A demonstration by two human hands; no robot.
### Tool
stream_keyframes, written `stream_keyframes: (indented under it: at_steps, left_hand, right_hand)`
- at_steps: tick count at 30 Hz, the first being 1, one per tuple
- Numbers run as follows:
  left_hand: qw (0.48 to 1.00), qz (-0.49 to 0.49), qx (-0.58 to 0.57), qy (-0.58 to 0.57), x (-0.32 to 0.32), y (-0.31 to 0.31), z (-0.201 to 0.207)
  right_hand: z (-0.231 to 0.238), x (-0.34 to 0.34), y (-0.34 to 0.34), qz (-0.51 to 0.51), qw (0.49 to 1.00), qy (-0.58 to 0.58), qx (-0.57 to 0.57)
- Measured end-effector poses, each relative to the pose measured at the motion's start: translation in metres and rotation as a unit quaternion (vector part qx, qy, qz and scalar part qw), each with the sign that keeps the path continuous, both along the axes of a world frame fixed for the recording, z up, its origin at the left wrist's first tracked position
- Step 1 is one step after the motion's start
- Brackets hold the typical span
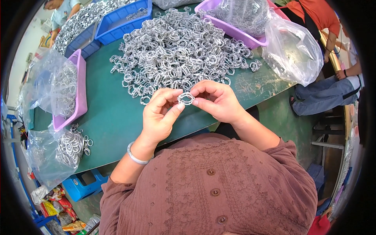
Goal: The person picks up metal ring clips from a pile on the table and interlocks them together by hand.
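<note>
Metal ring piece: a small silver openwork ring point(186, 98), held up over the table between the two hands, close to the near edge.
Left hand point(159, 113): pinching the ring's left side, thumb low against it and fingers curled behind; a pale bangle point(137, 154) circles the wrist.
Right hand point(219, 102): gripping the ring's right side between thumb and bent forefinger, so the ring lies just off these fingertips.
Pile: a broad heap of similar grey pieces point(176, 51), just beyond the fingers, covering much of the table's middle and reaching toward the far edge; it blocks the way straight ahead.
Green table point(107, 131): its bare surface shows left of the heap; its near edge runs beside the brown shirt point(211, 184).
Left end: a purple basket point(81, 88) with a clear bag of pieces point(51, 84); nearer the left near corner, another bag point(49, 156) beside loose rings point(87, 146).
Far edge: a blue bin point(124, 23) left of the heap; a purple tray point(231, 29) holding bagged pieces to its right.
Right end: a crumpled clear bag point(293, 53) extends over the near edge.
Beyond the right end: a person in jeans point(325, 94).
</note>
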State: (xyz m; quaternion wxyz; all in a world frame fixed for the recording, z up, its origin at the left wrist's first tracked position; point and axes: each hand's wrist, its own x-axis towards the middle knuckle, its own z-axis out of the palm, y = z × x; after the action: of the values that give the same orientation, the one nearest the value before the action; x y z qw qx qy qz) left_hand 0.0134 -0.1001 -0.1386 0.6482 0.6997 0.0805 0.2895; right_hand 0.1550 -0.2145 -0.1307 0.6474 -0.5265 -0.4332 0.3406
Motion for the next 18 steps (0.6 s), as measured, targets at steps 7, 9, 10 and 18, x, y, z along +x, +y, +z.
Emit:
stream_keyframes:
  at_steps: [7,9,10,18]
  left_hand:
    - [0.939,-0.018,-0.341,0.027,-0.006,0.006,0.003]
    - [0.926,-0.038,-0.376,0.015,-0.005,0.008,0.003]
    - [0.911,-0.056,-0.409,0.004,-0.005,0.009,0.004]
    - [0.895,-0.071,-0.44,-0.008,-0.013,0.019,-0.007]
  right_hand:
    - [0.012,0.019,0.021,-0.203,0.869,-0.442,0.087]
    - [0.01,0.021,0.03,-0.215,0.839,-0.498,0.035]
    - [0.008,0.021,0.034,-0.226,0.804,-0.55,-0.016]
    - [0.001,0.025,0.05,-0.239,0.804,-0.543,-0.047]
